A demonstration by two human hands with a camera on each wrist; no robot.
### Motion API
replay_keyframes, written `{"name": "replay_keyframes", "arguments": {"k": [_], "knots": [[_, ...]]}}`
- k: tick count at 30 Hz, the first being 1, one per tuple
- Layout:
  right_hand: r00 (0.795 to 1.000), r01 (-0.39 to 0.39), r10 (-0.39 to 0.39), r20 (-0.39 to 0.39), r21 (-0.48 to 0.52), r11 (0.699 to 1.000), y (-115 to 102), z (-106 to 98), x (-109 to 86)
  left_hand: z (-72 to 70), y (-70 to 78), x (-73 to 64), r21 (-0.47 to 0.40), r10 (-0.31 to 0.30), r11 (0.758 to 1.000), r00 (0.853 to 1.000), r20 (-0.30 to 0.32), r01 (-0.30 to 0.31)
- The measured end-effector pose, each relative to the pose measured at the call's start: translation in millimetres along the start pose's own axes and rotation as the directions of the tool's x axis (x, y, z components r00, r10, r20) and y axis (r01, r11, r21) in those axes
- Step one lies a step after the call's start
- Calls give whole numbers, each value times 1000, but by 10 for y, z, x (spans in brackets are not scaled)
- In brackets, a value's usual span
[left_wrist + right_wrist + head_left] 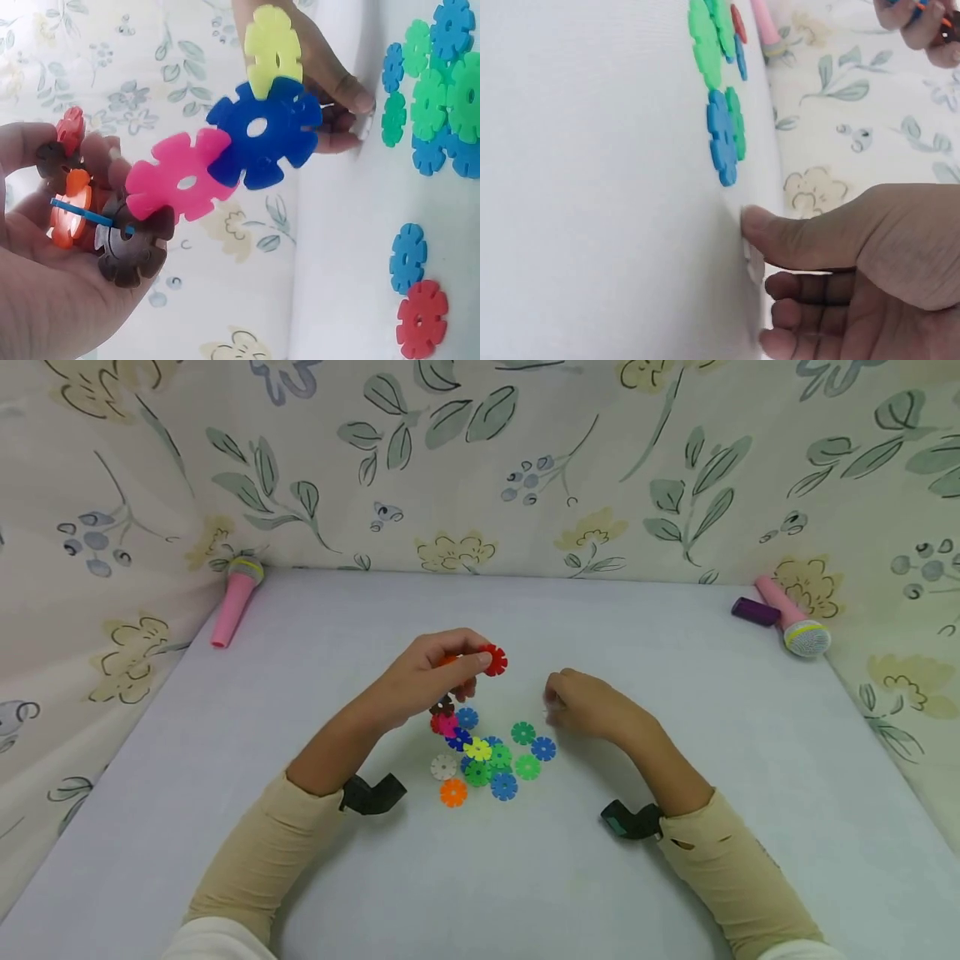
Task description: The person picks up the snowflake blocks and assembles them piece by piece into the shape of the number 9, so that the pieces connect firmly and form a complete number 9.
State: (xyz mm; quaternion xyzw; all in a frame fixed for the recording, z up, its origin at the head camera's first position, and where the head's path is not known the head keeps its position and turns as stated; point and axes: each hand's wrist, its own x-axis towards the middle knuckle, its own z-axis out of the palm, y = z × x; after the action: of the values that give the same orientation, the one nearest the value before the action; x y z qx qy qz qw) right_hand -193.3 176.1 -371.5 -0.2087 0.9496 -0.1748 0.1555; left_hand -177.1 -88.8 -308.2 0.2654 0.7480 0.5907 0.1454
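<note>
Your left fingers curl round a chain of linked discs, their tips pinching its red disc; the rest trails off in brown, pink, blue and yellow. Your right fingers, nearly closed, pinch a thin white piece at the counter, probably a disc, though it shows mostly edge-on. You seem to be collecting another part; the next move likely calls for lifting it and aligning slots. Loose discs lie nearer you, pink microphones farther out. No writing is readable.
</note>
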Motion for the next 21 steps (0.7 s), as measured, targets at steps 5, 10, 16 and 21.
{"name": "replay_keyframes", "arguments": {"k": [5, 10, 16, 21], "knots": [[999, -31, 32, -13, 81, 996, 27, -53, -19, 16, -3, 5, -30, 3, 1000, 1000, -26, -4], [991, 66, -6, -132, 454, 889, -108, -189, -100, 40, 10, 11, -35, 41, 998, 998, -47, -43], [955, 295, -178, -236, 790, 537, -255, -314, -250, 64, -7, 17, 12, 71, 997, 993, -93, -71], [933, 332, -270, -239, 860, 388, -320, -335, -321, 97, -39, 30, 50, 123, 992, 990, -74, -119]]}}
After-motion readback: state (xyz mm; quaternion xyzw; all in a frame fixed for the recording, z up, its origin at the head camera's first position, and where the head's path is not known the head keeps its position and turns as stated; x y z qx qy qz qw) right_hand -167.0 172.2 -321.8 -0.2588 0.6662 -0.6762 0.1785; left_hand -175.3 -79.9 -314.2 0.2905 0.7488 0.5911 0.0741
